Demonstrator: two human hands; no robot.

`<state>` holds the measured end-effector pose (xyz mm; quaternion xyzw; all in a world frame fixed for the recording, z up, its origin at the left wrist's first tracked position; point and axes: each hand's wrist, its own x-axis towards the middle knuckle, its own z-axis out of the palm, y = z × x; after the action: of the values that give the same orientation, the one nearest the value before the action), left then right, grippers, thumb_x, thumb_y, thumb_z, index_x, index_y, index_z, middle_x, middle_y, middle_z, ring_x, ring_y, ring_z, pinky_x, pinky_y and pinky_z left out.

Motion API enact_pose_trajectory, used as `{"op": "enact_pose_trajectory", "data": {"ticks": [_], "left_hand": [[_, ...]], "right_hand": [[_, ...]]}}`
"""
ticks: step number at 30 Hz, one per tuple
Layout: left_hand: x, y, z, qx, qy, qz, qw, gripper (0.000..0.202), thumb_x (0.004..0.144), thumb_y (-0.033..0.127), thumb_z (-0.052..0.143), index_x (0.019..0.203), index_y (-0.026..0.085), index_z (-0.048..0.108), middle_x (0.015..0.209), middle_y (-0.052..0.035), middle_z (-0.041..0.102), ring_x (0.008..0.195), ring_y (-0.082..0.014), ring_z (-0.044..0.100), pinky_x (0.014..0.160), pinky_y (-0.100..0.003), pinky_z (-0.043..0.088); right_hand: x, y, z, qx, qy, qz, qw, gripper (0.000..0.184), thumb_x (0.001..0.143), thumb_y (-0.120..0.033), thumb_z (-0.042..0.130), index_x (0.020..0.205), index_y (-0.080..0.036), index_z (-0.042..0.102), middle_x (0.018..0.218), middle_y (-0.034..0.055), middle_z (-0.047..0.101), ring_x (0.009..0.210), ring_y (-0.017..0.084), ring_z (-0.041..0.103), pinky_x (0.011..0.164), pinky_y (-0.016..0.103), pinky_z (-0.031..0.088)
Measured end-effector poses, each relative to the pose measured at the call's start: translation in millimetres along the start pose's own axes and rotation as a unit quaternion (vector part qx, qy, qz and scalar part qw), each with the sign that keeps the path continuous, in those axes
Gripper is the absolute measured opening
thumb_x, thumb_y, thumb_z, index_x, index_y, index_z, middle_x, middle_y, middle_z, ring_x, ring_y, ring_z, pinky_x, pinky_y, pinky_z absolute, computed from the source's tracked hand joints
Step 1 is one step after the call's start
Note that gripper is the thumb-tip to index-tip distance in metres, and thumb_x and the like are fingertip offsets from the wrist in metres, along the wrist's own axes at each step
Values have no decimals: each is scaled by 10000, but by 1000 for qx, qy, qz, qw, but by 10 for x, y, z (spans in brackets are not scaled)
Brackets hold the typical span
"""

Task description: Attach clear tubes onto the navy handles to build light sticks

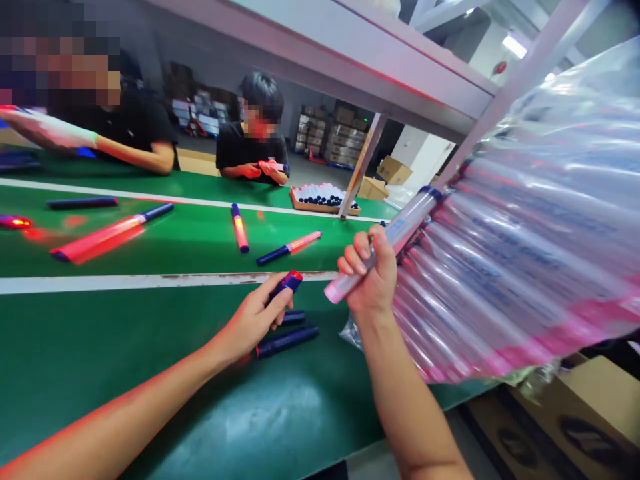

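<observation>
My right hand is closed round a clear plastic tube with a blue end, held slanted over the green conveyor belt, beside a big clear bag of like tubes. My left hand pinches a dark blue handle with a red tip just above the belt. Two more dark blue handles lie on the belt under that hand.
Assembled wands lie along the far belt lane. Two people in black stand across the belt, handling wands. A tray of tubes sits by a frame post. Cardboard boxes stand low right.
</observation>
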<state>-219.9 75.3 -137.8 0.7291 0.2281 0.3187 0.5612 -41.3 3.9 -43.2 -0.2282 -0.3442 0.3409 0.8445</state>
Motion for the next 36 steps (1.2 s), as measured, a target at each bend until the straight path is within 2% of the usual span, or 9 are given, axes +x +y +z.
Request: {"op": "enact_pose_trajectory", "data": {"ticks": [2,5,8,14,25,28,31,33,36], "left_hand": [[-94,154,120,-71,-19,-2,997,492,1016,535,505,1397,223,507,869,10,595,595,-88,495,530,-208,419],[-149,251,145,-87,-49,4,995,526,1016,539,506,1429,212,500,850,8,594,582,-86,490,523,-213,415],[-168,253,118,-55,-67,23,996,537,1031,535,472,1461,213,479,822,14,588,576,-90,491,532,-220,413],[-185,316,74,55,-103,34,993,521,1052,512,424,1471,205,471,661,59,503,568,-117,480,562,-236,398],[-199,339,54,-3,-100,10,995,463,1035,547,443,1359,227,533,737,43,532,571,-106,463,541,-229,379],[-204,378,59,-52,-123,-20,991,437,1027,565,452,1276,218,539,738,47,507,562,-94,443,502,-210,363],[-194,417,68,-142,-158,-60,975,391,1009,571,485,1088,193,544,749,42,501,529,-72,427,447,-184,340],[-190,439,76,-212,-185,-88,955,367,997,553,519,1007,186,528,742,40,505,486,-56,417,409,-168,321],[-206,461,91,-320,-226,-117,913,333,1009,511,506,1049,183,545,717,38,507,423,-46,385,362,-157,308]], "right_hand": [[42,32,224,9,13,-48,999,312,833,-385,730,852,-250,450,621,-132,374,405,28,310,401,149,326],[-22,112,384,8,27,-78,997,307,850,-388,713,833,-245,441,624,-127,379,415,25,335,420,152,347],[-78,171,399,24,31,-84,996,281,875,-369,691,829,-238,446,619,-124,391,413,22,325,413,148,337],[-60,188,376,11,14,-24,1000,310,843,-356,725,847,-242,437,607,-134,358,390,17,245,360,144,247],[-93,191,445,-64,-8,-47,997,314,918,-363,630,800,-255,360,619,-117,295,389,31,232,357,154,238],[-78,176,409,-18,-34,-28,999,317,904,-327,651,799,-256,360,610,-122,287,382,33,195,344,145,226],[-55,182,348,37,-69,0,997,277,902,-284,651,811,-255,391,597,-127,272,374,36,158,330,136,217],[-42,191,311,69,-92,12,993,239,902,-278,650,829,-257,423,588,-131,254,367,38,122,316,132,200],[-35,200,280,103,-113,15,988,196,892,-299,674,879,-262,482,581,-141,240,354,33,66,291,132,153]]}}
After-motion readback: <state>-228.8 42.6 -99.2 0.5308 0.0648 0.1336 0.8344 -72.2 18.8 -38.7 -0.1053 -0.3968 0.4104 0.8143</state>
